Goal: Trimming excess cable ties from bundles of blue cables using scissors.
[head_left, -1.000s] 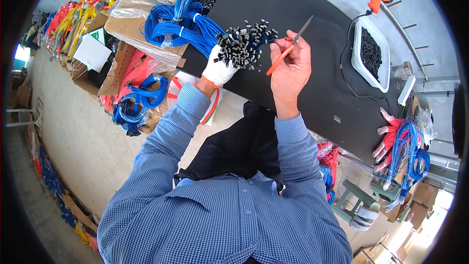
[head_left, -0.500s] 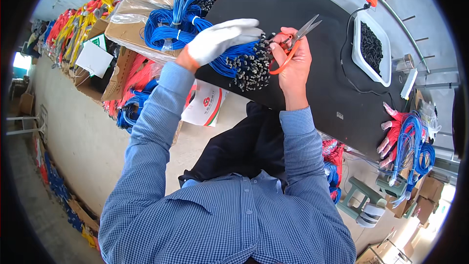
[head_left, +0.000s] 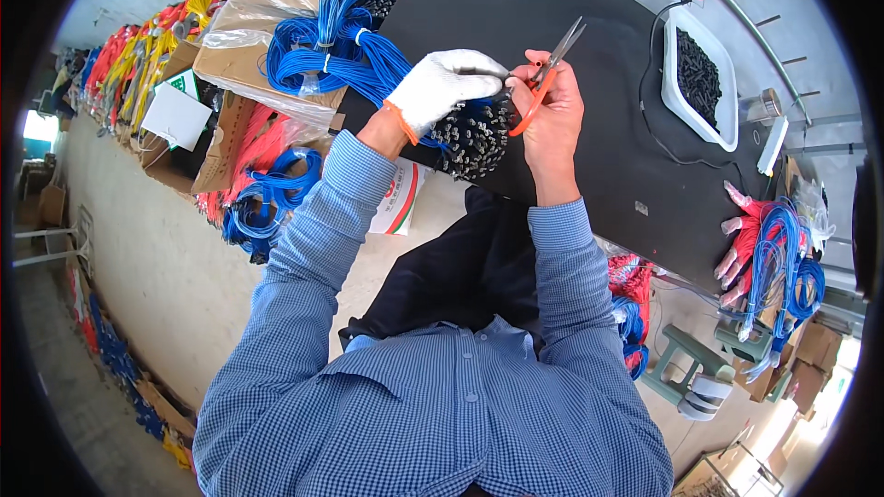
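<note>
At the near edge of the black table (head_left: 589, 120), both hands meet over the bundle of blue wires (head_left: 368, 64). The left hand (head_left: 442, 87), in a white glove, is clamped over the bundle's black-tipped ends (head_left: 474, 138), fingers pointing toward three o'clock. Just beside it, at three o'clock and nearly touching, the bare right hand (head_left: 551, 115) is closed through the orange handles of the scissors (head_left: 545, 81). The blades stand slightly apart and point away toward one o'clock, not at the wires. The bundle's long axis runs from eleven o'clock, at the cardboard box (head_left: 249, 46), down to five o'clock. So the wire ends lie at eight o'clock from the scissors, with the left hand nearer. A white tray (head_left: 727, 120) of black bits sits well apart at two o'clock.
</note>
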Demonstrator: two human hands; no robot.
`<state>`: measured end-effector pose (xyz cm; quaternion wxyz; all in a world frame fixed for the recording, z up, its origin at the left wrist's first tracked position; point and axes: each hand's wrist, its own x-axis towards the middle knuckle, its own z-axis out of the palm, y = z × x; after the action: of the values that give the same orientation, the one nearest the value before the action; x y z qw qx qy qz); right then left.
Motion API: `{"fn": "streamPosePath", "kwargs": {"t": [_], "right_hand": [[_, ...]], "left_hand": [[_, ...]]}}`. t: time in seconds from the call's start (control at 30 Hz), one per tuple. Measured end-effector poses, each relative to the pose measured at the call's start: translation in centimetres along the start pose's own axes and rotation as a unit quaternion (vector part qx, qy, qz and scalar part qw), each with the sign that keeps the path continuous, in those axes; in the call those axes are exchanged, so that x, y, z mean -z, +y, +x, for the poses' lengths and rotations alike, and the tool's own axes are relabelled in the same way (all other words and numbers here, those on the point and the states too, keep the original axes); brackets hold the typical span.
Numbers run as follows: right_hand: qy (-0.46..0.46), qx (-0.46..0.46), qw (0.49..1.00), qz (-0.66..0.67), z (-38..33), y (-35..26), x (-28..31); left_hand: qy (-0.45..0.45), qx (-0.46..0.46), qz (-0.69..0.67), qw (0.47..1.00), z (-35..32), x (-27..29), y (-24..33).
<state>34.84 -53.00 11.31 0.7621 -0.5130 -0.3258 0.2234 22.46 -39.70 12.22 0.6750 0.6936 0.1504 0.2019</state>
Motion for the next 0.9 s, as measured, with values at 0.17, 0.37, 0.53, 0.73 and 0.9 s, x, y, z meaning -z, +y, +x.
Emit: {"fn": "streamPosePath", "kwargs": {"t": [0.17, 0.37, 0.53, 0.73, 0.9], "right_hand": [[-0.003, 0.007, 0.999, -0.036, 0.2, -0.3, 0.2], [-0.046, -0.045, 0.996, -0.061, 0.2, -1.9, -0.2], [-0.116, -0.061, 0.990, -0.059, 0.7, -2.5, 0.1], [-0.207, -0.033, 0.966, -0.153, 2.2, -3.6, 3.1], [-0.315, 0.087, 0.871, -0.366, 5.0, -6.2, 4.2]], "left_hand": [[-0.009, 0.027, 0.057, 0.998, -0.1, -0.1, -0.3], [-0.001, 0.059, -0.077, 0.995, -1.1, 0.1, -0.5], [0.031, 0.047, -0.159, 0.986, -1.7, 0.9, -0.9], [0.022, 0.011, -0.210, 0.977, -2.0, 1.4, -1.8], [0.020, 0.023, -0.217, 0.976, -2.5, 1.6, -1.5]]}}
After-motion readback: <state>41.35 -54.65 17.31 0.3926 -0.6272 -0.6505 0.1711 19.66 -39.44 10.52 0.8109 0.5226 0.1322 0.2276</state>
